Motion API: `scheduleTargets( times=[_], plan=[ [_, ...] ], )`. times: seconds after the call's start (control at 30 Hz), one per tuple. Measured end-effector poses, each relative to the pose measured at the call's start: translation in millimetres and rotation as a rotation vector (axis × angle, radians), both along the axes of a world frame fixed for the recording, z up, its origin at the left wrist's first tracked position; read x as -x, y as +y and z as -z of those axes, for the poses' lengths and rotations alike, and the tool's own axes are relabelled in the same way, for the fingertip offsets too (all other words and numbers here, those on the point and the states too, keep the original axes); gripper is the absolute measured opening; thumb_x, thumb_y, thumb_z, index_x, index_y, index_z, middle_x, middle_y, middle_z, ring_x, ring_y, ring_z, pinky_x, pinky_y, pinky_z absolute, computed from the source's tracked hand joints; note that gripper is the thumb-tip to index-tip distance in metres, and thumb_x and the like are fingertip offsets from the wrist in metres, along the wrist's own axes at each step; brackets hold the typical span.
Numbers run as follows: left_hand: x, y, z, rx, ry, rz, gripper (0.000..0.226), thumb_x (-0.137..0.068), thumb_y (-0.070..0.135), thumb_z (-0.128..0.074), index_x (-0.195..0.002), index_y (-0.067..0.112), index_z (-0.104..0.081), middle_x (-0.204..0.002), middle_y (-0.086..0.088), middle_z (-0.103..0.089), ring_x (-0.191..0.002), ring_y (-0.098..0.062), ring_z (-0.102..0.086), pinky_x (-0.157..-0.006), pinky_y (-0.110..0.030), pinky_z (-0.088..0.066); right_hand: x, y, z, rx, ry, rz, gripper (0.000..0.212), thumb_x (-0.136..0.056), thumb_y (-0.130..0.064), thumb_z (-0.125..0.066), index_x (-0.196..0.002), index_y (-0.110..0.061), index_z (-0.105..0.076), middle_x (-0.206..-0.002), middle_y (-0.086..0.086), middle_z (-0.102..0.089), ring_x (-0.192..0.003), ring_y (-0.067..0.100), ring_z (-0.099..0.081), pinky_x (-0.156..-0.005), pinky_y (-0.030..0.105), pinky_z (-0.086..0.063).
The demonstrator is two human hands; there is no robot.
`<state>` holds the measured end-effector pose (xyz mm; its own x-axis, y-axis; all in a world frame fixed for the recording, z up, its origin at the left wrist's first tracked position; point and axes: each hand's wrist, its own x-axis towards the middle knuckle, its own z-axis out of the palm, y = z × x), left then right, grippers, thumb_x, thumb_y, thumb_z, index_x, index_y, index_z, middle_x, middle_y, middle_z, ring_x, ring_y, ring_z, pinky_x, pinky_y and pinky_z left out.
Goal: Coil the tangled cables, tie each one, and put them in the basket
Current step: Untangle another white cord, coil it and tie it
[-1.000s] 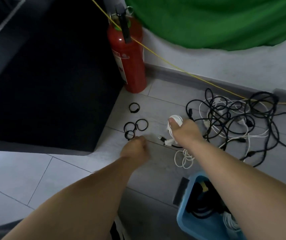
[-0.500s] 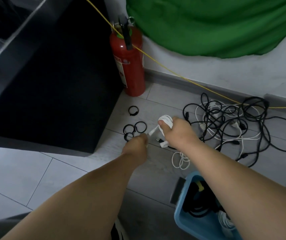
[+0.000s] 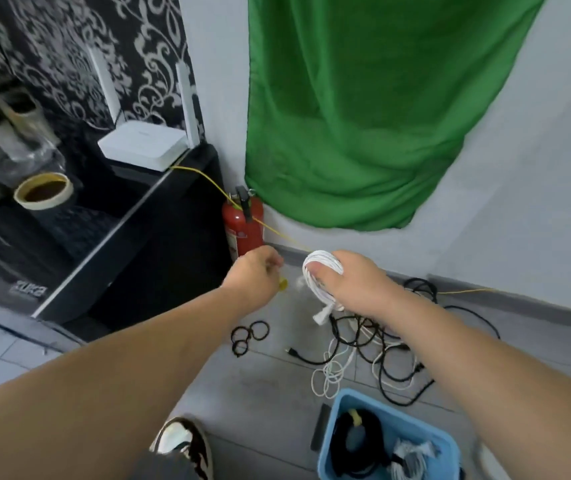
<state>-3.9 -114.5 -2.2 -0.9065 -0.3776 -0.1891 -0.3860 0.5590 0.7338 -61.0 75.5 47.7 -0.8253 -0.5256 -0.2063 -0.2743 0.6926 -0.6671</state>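
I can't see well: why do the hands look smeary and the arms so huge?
Head view: motion blur smears the left hand, the yellow bit it pinches and the white cable coil in the right hand; the wide-angle lens stretches the near arms.

I see green hanging cloth [image 3: 363,109], red metal fire extinguisher [image 3: 242,232], black wallpaper with silver floral scrolls [image 3: 69,46], white coiled cable [image 3: 322,271], small yellow tie [image 3: 282,284], blue plastic basket [image 3: 327,445]
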Motion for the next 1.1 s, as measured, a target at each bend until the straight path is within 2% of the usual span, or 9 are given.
scheduleTargets(
  times=[0.1,0.27,0.4,0.53,0.67,0.77,0.83,0.97,1.1],
  plan=[
    [-9,11,-68,-0.151,0.135,-0.048,0.016,-0.098,0.012,-0.056,-0.098,0.016,-0.071,-0.088,0.000,-0.072,-0.066,-0.010,-0.067,-0.060,-0.017,-0.052,-22,13,-43,0.055,0.023,-0.013,0.038,-0.101,-0.051,-0.053,-0.097,-0.016,-0.067,-0.094,0.002,-0.070,-0.091,0.022,-0.064,-0.082,0.035,-0.051],
    [-40,26,-142,-0.423,0.218,-0.058,0.016,-0.092,0.032,-0.075,-0.092,0.016,-0.074,-0.079,-0.004,-0.076,-0.070,-0.022,-0.066,-0.073,-0.036,-0.055,-61,30,-85,0.275,-0.008,0.068,0.031,-0.101,-0.051,-0.054,-0.099,-0.024,-0.069,-0.095,-0.007,-0.073,-0.091,0.013,-0.066,-0.083,0.031,-0.050],
    [-59,30,-155,-0.250,0.350,-0.065,0.010,-0.094,0.030,-0.073,-0.086,0.024,-0.076,-0.081,-0.003,-0.076,-0.071,-0.016,-0.069,-0.072,-0.032,-0.058,-77,34,-90,0.533,-0.185,0.152,0.031,-0.100,-0.050,-0.059,-0.103,-0.023,-0.074,-0.099,0.000,-0.078,-0.097,0.018,-0.072,-0.094,0.042,-0.056],
    [-72,40,-149,-0.239,0.225,0.049,0.029,-0.098,0.039,-0.065,-0.081,0.018,-0.075,-0.075,-0.002,-0.072,-0.069,-0.019,-0.060,-0.069,-0.034,-0.051,-79,39,-89,0.646,-0.307,0.168,0.047,-0.091,-0.061,-0.062,-0.108,-0.019,-0.074,-0.106,0.014,-0.077,-0.110,0.038,-0.070,-0.103,0.055,-0.052],
    [-68,44,-158,-0.414,0.031,0.204,0.043,-0.099,0.051,-0.061,-0.074,0.019,-0.077,-0.072,-0.001,-0.062,-0.069,-0.016,-0.054,-0.069,-0.030,-0.046,-71,41,-90,0.727,-0.338,0.184,0.050,-0.086,-0.063,-0.066,-0.107,-0.019,-0.077,-0.105,0.013,-0.077,-0.104,0.034,-0.071,-0.100,0.049,-0.054],
    [-56,42,-160,-0.397,-0.005,0.318,0.028,-0.098,0.038,-0.066,-0.078,0.024,-0.080,-0.064,0.018,-0.065,-0.065,0.001,-0.059,-0.066,-0.025,-0.047,-59,42,-91,0.770,-0.359,0.216,0.046,-0.096,-0.053,-0.060,-0.112,-0.013,-0.073,-0.106,0.016,-0.077,-0.099,0.033,-0.072,-0.089,0.043,-0.056],
    [-51,41,-157,-0.317,-0.029,0.401,0.017,-0.096,0.032,-0.070,-0.090,0.022,-0.081,-0.063,0.021,-0.064,-0.063,0.006,-0.057,-0.065,-0.023,-0.048,-53,42,-93,0.811,-0.377,0.215,0.041,-0.103,-0.045,-0.052,-0.111,-0.009,-0.070,-0.109,0.022,-0.076,-0.094,0.034,-0.073,-0.082,0.041,-0.059],
    [-42,42,-147,-0.257,0.010,0.435,0.035,-0.093,0.040,-0.074,-0.062,0.024,-0.069,-0.061,0.007,-0.052,-0.061,-0.009,-0.047,-0.062,-0.028,-0.045,-41,39,-98,0.844,-0.431,0.237,0.039,-0.106,-0.041,-0.045,-0.109,-0.009,-0.067,-0.109,0.020,-0.076,-0.081,0.030,-0.073,-0.062,0.029,-0.057],
    [-36,43,-142,-0.233,0.112,0.355,0.033,-0.094,0.039,-0.072,-0.065,0.023,-0.072,-0.055,0.006,-0.044,-0.057,-0.016,-0.036,-0.057,-0.028,-0.033,-32,34,-93,0.866,-0.477,0.264,0.048,-0.107,-0.045,-0.042,-0.102,-0.012,-0.076,-0.108,0.023,-0.076,-0.089,0.032,-0.074,-0.076,0.039,-0.060]
  ],
)
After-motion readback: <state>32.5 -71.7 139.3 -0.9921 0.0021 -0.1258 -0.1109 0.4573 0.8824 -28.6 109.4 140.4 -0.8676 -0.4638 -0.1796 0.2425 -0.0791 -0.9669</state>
